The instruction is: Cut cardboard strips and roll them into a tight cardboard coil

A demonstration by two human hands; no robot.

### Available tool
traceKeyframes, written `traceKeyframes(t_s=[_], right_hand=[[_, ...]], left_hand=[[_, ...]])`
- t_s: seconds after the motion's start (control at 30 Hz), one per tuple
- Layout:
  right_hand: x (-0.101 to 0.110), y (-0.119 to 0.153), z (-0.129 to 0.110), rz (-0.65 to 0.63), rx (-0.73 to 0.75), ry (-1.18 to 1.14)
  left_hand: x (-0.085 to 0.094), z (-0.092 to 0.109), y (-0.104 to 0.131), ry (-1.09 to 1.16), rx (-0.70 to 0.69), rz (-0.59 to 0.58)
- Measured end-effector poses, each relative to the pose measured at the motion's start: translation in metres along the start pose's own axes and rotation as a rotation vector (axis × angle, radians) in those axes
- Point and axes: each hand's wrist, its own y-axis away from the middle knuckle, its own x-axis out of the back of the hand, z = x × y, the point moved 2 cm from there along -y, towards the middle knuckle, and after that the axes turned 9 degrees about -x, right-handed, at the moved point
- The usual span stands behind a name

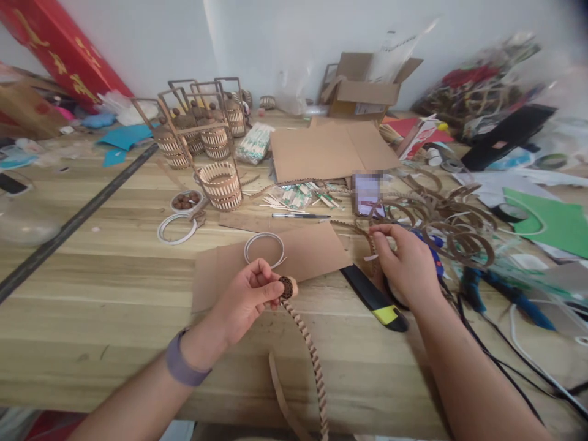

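Pinched in my left hand (252, 297) is a small dark brown coil (287, 288), from which a folded, zigzag cardboard strip (311, 349) hangs down past the table's front edge. My right hand (407, 260) is raised at the right, thumb and forefinger pressed together at the upper end of a thin brown strip (373, 250). Beneath my left hand lies a flat cardboard piece (316, 248) with a white ring of tape (247, 250) on it. A plain curved strip (280, 392) is near the front edge.
Small woven baskets (220, 185) with tall handles stand back left. A black and yellow cutter (372, 300) lies between my hands. Looped strips (463, 226), a blue glue gun (509, 294) and cables crowd the right. A phone (366, 195) and pen (301, 215) lie mid-table.
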Motion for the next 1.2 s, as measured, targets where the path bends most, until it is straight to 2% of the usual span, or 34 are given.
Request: traceKeyframes(t_s=[0.1, 0.2, 0.27, 0.33, 0.4, 0.57, 0.77, 1.03, 1.2], right_hand=[[-0.001, 0.014, -0.023, 0.048, 0.221, -0.058], [-0.007, 0.04, -0.055, -0.057, 0.553, -0.17], [-0.01, 0.058, -0.072, -0.108, 0.708, -0.202], [-0.011, 0.071, -0.085, -0.155, 0.829, -0.234], [-0.009, 0.078, -0.092, -0.172, 0.884, -0.279], [-0.001, 0.077, -0.095, -0.196, 0.835, -0.382], [-0.001, 0.075, -0.088, -0.228, 0.682, -0.529], [-0.003, 0.073, -0.085, -0.237, 0.609, -0.619], [-0.008, 0.076, -0.083, -0.295, 0.539, -0.707]], left_hand=[[0.002, -0.001, -0.001, 0.038, -0.001, 0.035], [0.003, -0.003, -0.003, 0.062, 0.003, 0.081], [0.003, -0.004, -0.004, 0.069, 0.008, 0.101], [0.002, -0.004, -0.005, 0.076, 0.006, 0.105], [0.001, -0.003, -0.005, 0.077, -0.003, 0.104], [-0.001, 0.0, -0.004, 0.029, -0.052, 0.067], [-0.003, 0.004, -0.003, -0.07, -0.128, -0.094], [0.0, 0.004, -0.001, -0.216, -0.158, -0.279], [0.004, 0.0, 0.003, -0.289, -0.139, -0.31]])
